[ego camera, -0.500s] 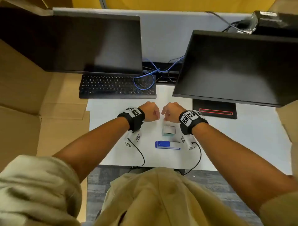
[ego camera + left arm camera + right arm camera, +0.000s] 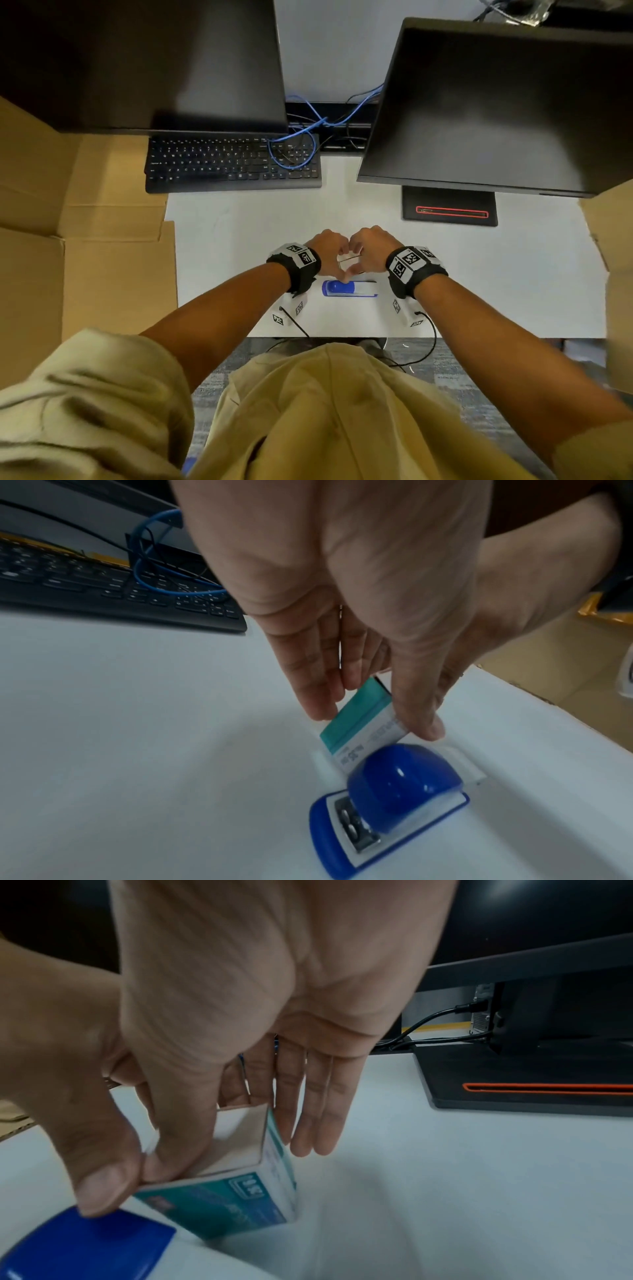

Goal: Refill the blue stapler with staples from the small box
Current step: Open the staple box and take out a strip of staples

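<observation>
The small teal-and-white staple box (image 2: 349, 261) stands on the white desk (image 2: 239, 246), its open end up and its white inside showing in the right wrist view (image 2: 240, 1139). My left hand (image 2: 337, 262) pinches the box (image 2: 356, 723) between thumb and fingers (image 2: 318, 696). My right hand (image 2: 359, 260) holds the box's rim, with its thumb (image 2: 178, 1137) at the opening and its fingers (image 2: 308, 1110) straight along the far side. The blue stapler (image 2: 349, 288) lies closed just in front of the box, nearer my body, also visible in the left wrist view (image 2: 400, 788).
A black keyboard (image 2: 233, 164) with a looped blue cable (image 2: 298, 150) lies at the back left under a monitor (image 2: 154, 68). A second monitor (image 2: 496, 102) and its stand base (image 2: 448, 210) are at the back right. Cardboard (image 2: 85, 257) flanks the desk.
Both hands were curled fists just beyond the box, not touching it. They have come back and down and now hold the box between them. The stapler has not moved.
</observation>
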The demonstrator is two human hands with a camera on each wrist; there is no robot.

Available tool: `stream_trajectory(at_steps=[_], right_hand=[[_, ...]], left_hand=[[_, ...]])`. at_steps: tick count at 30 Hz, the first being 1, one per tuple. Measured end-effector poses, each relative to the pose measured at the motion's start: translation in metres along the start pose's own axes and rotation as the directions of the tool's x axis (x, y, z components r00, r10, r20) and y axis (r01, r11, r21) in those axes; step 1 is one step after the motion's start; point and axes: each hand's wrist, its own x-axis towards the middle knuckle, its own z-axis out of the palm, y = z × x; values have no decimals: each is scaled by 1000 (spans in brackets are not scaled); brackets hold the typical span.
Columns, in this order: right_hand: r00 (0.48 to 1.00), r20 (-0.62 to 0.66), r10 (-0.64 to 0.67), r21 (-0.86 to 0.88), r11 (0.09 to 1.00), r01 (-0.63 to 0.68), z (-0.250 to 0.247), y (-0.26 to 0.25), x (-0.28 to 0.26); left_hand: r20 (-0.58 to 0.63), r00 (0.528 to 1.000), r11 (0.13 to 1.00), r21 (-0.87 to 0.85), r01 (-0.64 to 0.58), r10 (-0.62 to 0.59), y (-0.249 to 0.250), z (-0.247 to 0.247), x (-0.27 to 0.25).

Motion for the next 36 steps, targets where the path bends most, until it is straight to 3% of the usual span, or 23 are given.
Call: stream_trajectory(at_steps=[8, 26, 30, 36], right_hand=[[987, -151, -54, 78, 995, 66, 10, 5, -16], [980, 28, -195, -224, 955, 196, -5, 3, -21], [972, -5, -235, -206, 951, 229, 1, 6, -23], [985, -78, -152, -75, 986, 146, 6, 12, -14]], left_hand=[[-87, 995, 998, -29, -61, 58, -2, -1, -4], [-120, 988, 994, -40, -99, 94, -6, 4, -3], [-145, 983, 992, -47, -119, 111, -9, 5, -3], [-132, 988, 993, -78, -88, 77, -11, 3, 1]])
